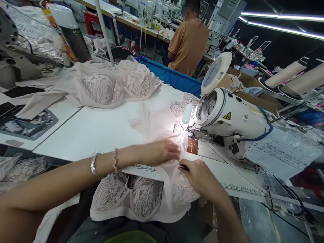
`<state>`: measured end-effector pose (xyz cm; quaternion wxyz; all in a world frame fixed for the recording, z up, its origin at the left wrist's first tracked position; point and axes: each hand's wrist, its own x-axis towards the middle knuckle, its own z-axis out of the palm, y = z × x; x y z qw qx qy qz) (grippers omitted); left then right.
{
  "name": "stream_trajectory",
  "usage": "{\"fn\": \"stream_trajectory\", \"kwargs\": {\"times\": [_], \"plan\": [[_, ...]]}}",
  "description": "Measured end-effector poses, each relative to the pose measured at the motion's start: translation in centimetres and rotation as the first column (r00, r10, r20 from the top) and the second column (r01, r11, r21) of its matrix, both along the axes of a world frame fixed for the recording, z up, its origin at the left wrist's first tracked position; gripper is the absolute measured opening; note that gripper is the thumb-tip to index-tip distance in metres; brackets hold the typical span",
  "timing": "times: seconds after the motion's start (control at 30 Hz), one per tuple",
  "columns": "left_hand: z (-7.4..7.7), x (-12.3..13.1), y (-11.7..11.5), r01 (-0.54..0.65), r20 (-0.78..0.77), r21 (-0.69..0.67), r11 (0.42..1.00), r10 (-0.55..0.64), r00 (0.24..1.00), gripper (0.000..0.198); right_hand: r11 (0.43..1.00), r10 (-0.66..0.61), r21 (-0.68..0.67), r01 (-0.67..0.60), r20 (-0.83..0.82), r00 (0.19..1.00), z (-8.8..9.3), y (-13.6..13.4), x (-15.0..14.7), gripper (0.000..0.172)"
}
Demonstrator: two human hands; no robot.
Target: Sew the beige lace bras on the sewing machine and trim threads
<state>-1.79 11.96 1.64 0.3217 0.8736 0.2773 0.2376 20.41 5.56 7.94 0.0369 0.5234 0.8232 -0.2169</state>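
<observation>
A pale pink lace bra [141, 195] lies over the near edge of the white sewing table [101, 131], with its far part under the lit needle of a white sewing machine [227, 118]. My left hand [167, 150] rests on the fabric just before the needle, fingers closed down on the cloth. My right hand [197, 175] is beside it on the garment, curled around a small dark tool [183, 166], likely snips. Bracelets sit on my left wrist.
A heap of the same lace garments [111, 84] lies at the table's back left. Another machine [15, 60] stands far left. A person in an orange shirt [188, 44] works behind a blue bin [174, 79]. Thread cones [286, 74] and a paper sheet [280, 152] are to the right.
</observation>
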Motion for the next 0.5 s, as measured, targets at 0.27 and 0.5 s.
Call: {"fn": "stream_trajectory", "kwargs": {"times": [0.27,0.5], "plan": [[-2.2,4.6,0.9,0.178,-0.197,0.321,0.930,-0.118,0.973,0.052,0.973,-0.129,0.214,0.080,0.225,0.966,0.5,5.5,3.9,0.019],[-1.9,4.6,4.8,0.015,-0.115,0.157,0.987,0.003,0.993,0.032,0.790,-0.526,0.272,0.549,-0.158,0.836,-6.9,7.6,0.9,0.016]]}}
